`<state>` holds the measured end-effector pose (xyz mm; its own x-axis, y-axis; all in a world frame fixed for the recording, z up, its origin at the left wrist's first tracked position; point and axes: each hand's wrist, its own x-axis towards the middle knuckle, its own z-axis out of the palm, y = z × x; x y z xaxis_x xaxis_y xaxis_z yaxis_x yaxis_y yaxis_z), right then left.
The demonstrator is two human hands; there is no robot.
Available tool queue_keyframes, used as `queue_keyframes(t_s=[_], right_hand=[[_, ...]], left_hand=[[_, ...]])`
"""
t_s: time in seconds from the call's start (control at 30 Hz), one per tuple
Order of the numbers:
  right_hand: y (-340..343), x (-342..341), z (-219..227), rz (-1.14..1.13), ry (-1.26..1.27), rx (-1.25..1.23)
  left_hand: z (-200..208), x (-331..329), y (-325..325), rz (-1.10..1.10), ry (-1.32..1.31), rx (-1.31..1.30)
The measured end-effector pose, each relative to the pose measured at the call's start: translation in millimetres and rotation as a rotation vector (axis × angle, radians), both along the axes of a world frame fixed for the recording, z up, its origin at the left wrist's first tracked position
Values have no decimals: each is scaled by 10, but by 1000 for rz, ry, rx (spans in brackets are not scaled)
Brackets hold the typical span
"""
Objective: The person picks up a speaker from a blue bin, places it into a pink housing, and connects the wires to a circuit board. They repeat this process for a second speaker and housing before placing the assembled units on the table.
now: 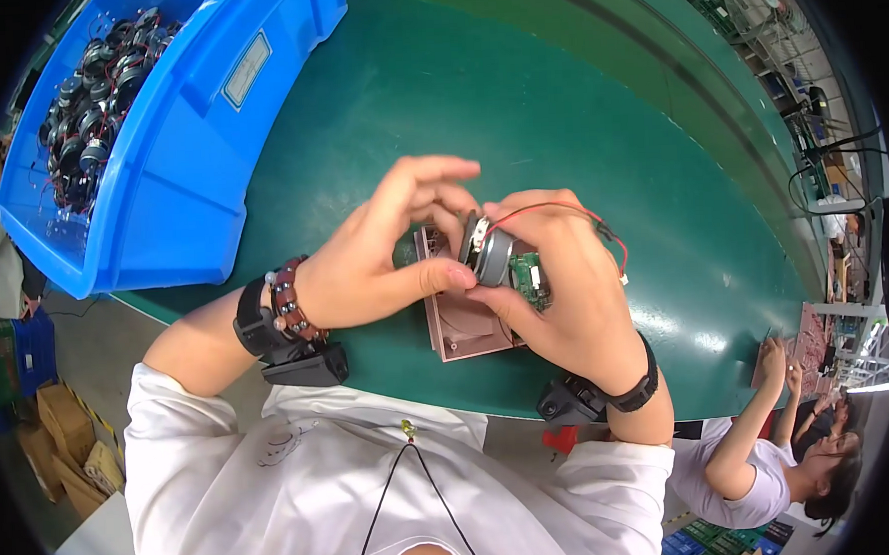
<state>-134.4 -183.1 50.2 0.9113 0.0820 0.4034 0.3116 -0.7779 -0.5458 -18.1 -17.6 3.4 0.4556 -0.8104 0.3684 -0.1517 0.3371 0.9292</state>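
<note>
Between both hands is a small round black-and-grey speaker [496, 259], tilted on its edge. My left hand [369, 256] pinches its left side with thumb and fingers, the index finger raised. My right hand [576, 282] grips the other side, thumb below and fingers curled over the top. A red and black wire [578, 208] loops from the speaker over the back of my right hand, ending in a small white plug [623, 280]. Under the hands lies a pinkish-brown plastic housing [459, 336]. A green circuit board [530, 276] shows beside the speaker, partly hidden by my right hand.
On the left, a large blue bin [187, 180] full of wired speakers [90, 114] stands on the green table [556, 104]. A co-worker [746, 473] is at the lower right near more pink parts [813, 346]. Cardboard boxes [66, 433] lie below left.
</note>
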Motion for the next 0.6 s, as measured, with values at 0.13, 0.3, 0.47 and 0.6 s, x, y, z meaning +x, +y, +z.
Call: queue_keyframes(t_s=[0.13,0.3,0.47,0.6], right_hand=[[-42,33,-65,33,55,190],[-155,135,-77,101,118,37],[-123,116,-17,125,87,-145],[-133,84,-32,80,125,-280]], left_hand=[[125,191,36,99,-242,187],[119,239,28,137,-338,618],[-70,208,-6,-33,-261,546],[-65,195,-21,-33,-144,511]])
